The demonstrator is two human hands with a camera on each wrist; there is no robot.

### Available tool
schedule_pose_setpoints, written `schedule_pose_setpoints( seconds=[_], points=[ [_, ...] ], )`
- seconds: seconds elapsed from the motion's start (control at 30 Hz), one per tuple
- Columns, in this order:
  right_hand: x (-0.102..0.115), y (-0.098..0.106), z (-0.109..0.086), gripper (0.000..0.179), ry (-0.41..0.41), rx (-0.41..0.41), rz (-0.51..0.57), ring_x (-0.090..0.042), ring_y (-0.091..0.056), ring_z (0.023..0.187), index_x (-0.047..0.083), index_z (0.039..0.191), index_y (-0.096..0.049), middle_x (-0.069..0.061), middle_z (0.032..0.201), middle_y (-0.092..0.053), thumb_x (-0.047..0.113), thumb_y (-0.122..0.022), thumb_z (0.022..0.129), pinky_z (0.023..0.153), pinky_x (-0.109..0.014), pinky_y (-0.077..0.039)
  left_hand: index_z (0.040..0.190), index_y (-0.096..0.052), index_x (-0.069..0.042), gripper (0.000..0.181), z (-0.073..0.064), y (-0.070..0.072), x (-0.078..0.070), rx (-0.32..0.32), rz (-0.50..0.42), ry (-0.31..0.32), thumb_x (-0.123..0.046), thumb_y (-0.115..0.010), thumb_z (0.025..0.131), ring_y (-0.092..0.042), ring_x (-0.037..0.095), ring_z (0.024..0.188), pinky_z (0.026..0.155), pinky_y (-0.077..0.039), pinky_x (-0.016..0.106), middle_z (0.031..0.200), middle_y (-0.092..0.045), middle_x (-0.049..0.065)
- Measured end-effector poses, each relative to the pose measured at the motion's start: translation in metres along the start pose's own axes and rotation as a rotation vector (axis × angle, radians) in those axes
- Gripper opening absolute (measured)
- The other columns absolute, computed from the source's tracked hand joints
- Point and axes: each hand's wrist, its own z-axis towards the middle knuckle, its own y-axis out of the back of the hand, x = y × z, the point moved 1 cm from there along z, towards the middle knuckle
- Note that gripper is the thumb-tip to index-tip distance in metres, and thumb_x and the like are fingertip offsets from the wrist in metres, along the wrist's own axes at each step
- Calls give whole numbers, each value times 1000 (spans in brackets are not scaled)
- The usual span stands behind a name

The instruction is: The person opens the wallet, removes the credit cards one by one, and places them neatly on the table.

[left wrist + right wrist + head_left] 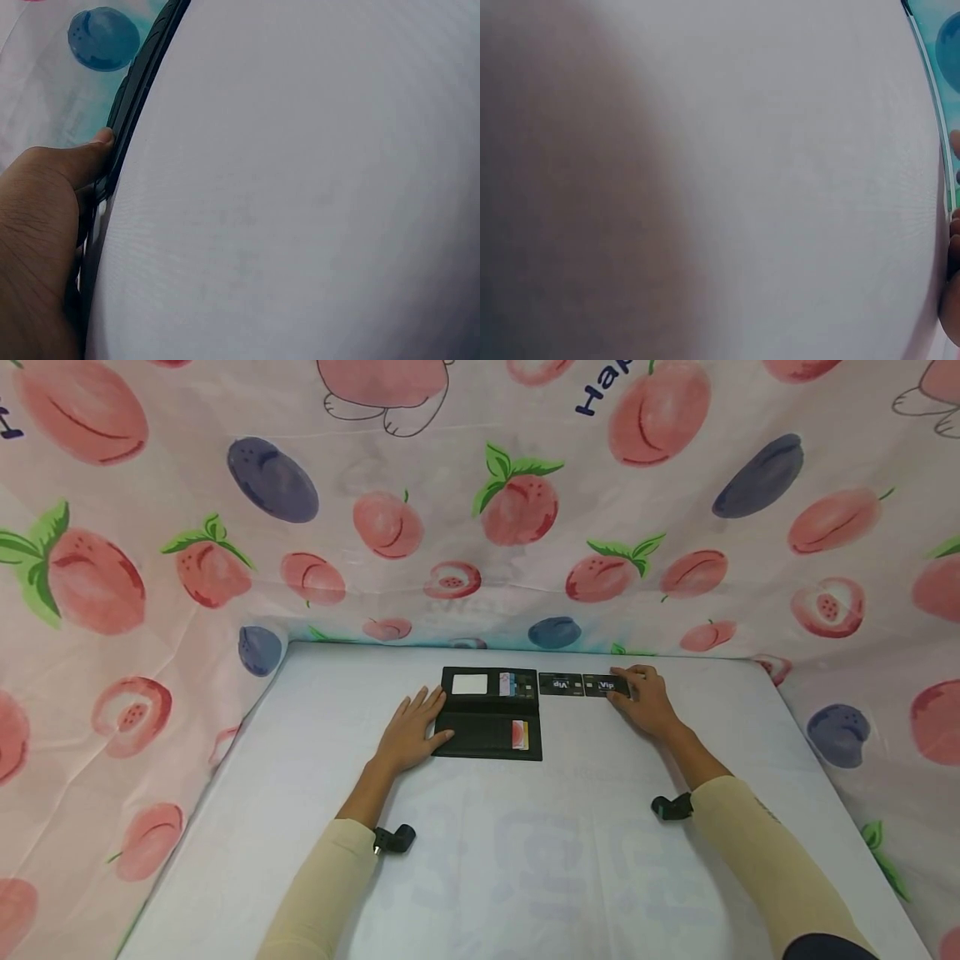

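An opened black wallet (pixel 487 735) lies flat on the white table, with a white panel in its upper half, a blue-and-white card (pixel 507 684) beside that, and a red-and-yellow card (pixel 520 735) in the lower half. My left hand (pixel 408 731) rests on the wallet's left edge, fingers extended; the left wrist view shows the thumb (pixel 94 157) against that edge. To the wallet's right lie two black "Vip" cards in a row. My right hand (pixel 647 702) pinches the right end of the outer card (pixel 600 686); the inner card (pixel 561 684) lies beside the wallet.
The white table (pixel 525 860) stretches toward me. A fruit-printed curtain (pixel 450 527) hangs behind it and along both sides. A small black camera sits on each wrist, the left camera (pixel 396 838) and the right camera (pixel 672 807).
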Motion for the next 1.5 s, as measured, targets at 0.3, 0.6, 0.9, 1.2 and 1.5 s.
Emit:
schedule_pose_setpoints(
  seconds=[0.3, 0.6, 0.9, 1.2, 1.5],
  points=[
    [-5, -4, -2, 61, -11, -42, 24, -52, -37, 129, -3, 151, -51, -36, 146, -38, 27, -70, 101, 103, -67, -36, 164, -33, -4, 80, 0, 0, -1, -12, -1, -9, -48, -60, 104, -16, 34, 159, 129, -9, 52, 172, -26, 12],
    [1, -7, -5, 63, 6, -103, 32, -52, -35, 129, -3, 148, -54, -34, 145, -40, 29, -74, 98, 100, -67, -35, 164, -32, -4, 80, 0, 2, -2, -11, 4, -16, -49, -59, 104, -16, 34, 159, 129, -10, 52, 172, -26, 12],
    [8, -10, -6, 65, 7, -152, -15, -52, -36, 124, -1, 145, -58, -33, 145, -42, 32, -78, 94, 98, -68, -35, 164, -32, -3, 81, 1, 4, -3, -15, -7, -22, -49, -60, 103, -16, 34, 159, 129, -9, 52, 171, -27, 13],
    [16, -15, -11, 69, -17, -146, -6, -50, -33, 130, 3, 147, -57, -31, 148, -41, 36, -79, 91, 103, -69, -30, 164, -32, -3, 82, 3, 2, -1, -8, -5, -20, -50, -59, 103, -15, 33, 160, 129, -8, 51, 172, -26, 12],
    [28, -22, -18, 66, 17, -136, -4, -49, -35, 126, 3, 145, -58, -31, 145, -43, 33, -81, 91, 101, -67, -31, 164, -32, -4, 81, 1, 0, 0, -5, -11, -13, -49, -60, 103, -14, 33, 160, 129, -7, 51, 172, -25, 11]
  ],
)
